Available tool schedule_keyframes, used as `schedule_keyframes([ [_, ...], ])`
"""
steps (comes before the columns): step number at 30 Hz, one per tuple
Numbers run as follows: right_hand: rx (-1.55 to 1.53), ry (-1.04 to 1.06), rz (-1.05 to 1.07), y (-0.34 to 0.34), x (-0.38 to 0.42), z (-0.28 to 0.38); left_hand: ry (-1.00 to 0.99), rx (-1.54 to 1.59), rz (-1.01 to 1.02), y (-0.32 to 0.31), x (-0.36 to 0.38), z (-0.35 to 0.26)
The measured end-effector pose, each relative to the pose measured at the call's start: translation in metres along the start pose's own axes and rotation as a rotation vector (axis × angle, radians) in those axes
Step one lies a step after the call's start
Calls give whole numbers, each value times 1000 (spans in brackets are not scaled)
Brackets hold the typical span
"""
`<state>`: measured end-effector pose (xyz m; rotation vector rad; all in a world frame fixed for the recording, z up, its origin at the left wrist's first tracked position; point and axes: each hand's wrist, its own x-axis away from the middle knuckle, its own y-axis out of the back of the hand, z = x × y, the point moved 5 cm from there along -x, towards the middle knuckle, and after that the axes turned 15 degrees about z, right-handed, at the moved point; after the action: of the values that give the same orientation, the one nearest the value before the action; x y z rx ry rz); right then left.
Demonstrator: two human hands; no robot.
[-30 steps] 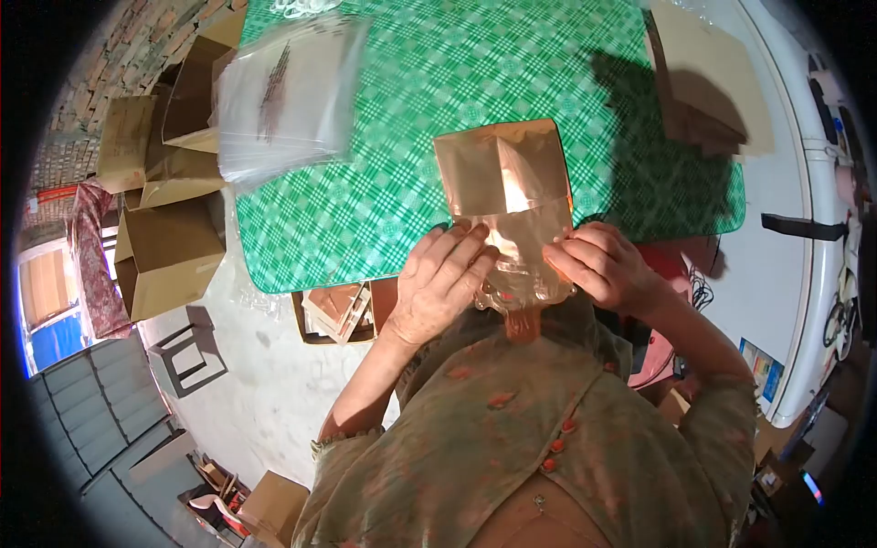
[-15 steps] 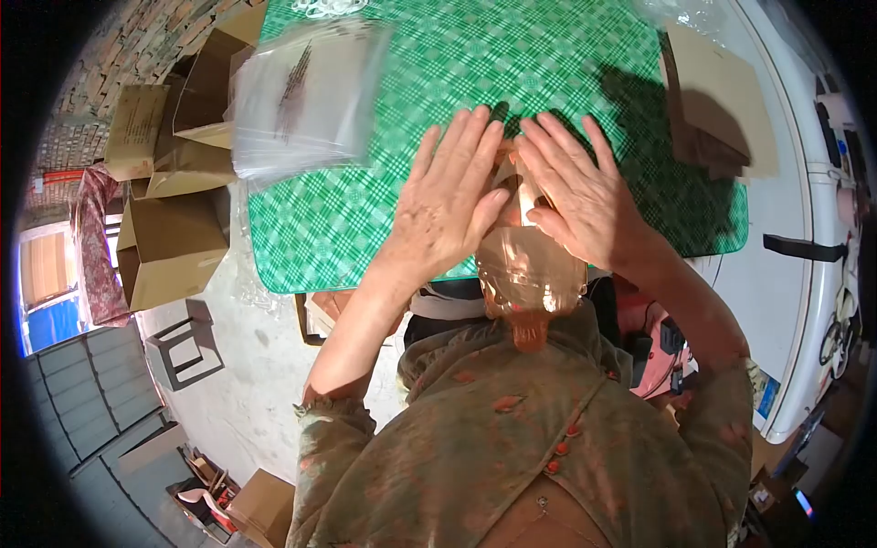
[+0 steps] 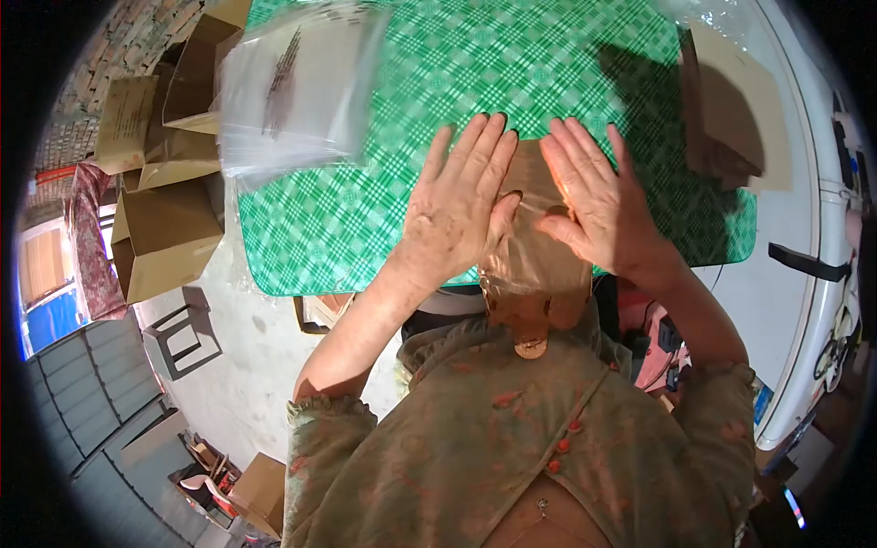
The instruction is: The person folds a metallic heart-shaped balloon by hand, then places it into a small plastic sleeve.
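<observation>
A flat, shiny brown piece [image 3: 534, 265], like card inside a clear plastic sleeve, lies over the table's near edge toward my body. Its narrow rounded tab [image 3: 530, 348] hangs in front of my shirt. My left hand [image 3: 457, 196] lies palm down along the piece's left side, fingers straight and thumb on its surface. On the right side my right hand [image 3: 598, 201] is spread flat, its thumb pointing inward over the piece. Both hands are open, with the brown surface showing between them.
A stack of clear plastic bags [image 3: 297, 96] lies on the green checked tablecloth [image 3: 457, 64] at the left. Open cardboard boxes [image 3: 169, 247] stand beyond it. Flat cardboard [image 3: 735, 110] sits at the right, beside a white surface [image 3: 776, 301]. A grey stool frame [image 3: 183, 333] is on the floor.
My hands have moved apart, the right one further right, uncovering more of the brown piece between them. The piece looks flatter, and its lower tab has turned its end up.
</observation>
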<state>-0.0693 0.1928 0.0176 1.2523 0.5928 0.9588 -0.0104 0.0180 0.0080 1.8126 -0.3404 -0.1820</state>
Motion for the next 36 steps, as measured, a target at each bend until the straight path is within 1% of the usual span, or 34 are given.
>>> schedule_keyframes([
  [3, 10, -44, 32, 1, 16, -10, -2, -8, -13, -1, 0, 0],
  [7, 139, -81, 90, -3, 41, -24, -6, -31, -29, -3, 1, 0],
  [11, 150, 27, 72, -1, 76, -17, 2, -48, -26, -4, 0, -1],
  [14, 133, 180, 72, -9, 91, 9, -9, -90, -56, -4, 1, -2],
  [17, 203, 307, -165, -27, 93, 24, -29, -110, -72, -3, 2, -3],
  [18, 157, 308, -222, -23, 91, 28, -37, -108, -82, -2, 3, -3],
  [21, 214, 349, -355, -33, 93, 33, -47, -67, -110, 2, 7, -4],
  [24, 183, 384, -373, -34, 95, 40, -49, 38, -129, 9, 14, -4],
  [26, 203, 371, -384, -34, 95, 42, -66, 103, -128, 17, 33, -8],
  [30, 195, 354, -378, -37, 92, 43, -100, 156, -5, 6, 82, -12],
  [33, 103, 329, -389, -25, 83, 52, -103, 255, 60, 3, 107, -16],
  [36, -22, 298, -371, -16, 75, 53, -113, 243, 46, 0, 113, -20],
])
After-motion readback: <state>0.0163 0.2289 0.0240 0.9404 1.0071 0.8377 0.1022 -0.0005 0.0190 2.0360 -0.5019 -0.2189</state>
